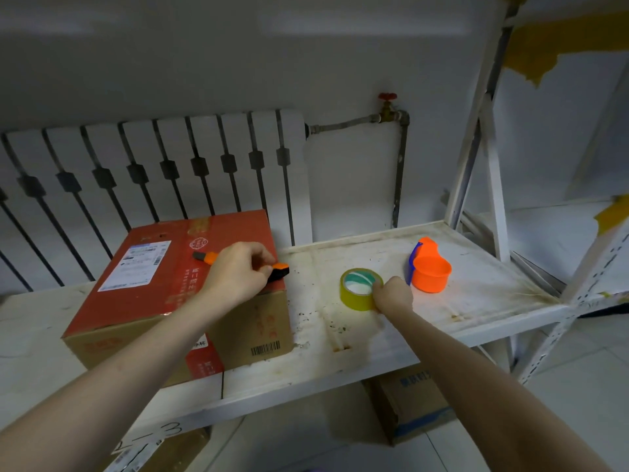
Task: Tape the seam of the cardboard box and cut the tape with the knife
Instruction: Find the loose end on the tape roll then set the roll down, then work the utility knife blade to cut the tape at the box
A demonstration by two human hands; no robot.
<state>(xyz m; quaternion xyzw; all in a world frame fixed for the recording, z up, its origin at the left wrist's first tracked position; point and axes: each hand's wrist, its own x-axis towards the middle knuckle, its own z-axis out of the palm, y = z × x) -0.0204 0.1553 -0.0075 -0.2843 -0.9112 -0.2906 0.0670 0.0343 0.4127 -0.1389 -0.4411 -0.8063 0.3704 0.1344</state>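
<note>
On box [177, 277]: L hand [238, 270] grips knife [277, 269].

This looks like a storeroom or back room used for packing. A stained white metal shelf [374, 338] on slotted uprights [476, 137] stands against a bare wall, with a white radiator [153, 165] and its pipe and red valve [388, 97] behind (paint peeling at the upper right). More cardboard cartons [408, 403] sit on the tiled floor [578, 386] below.
</note>
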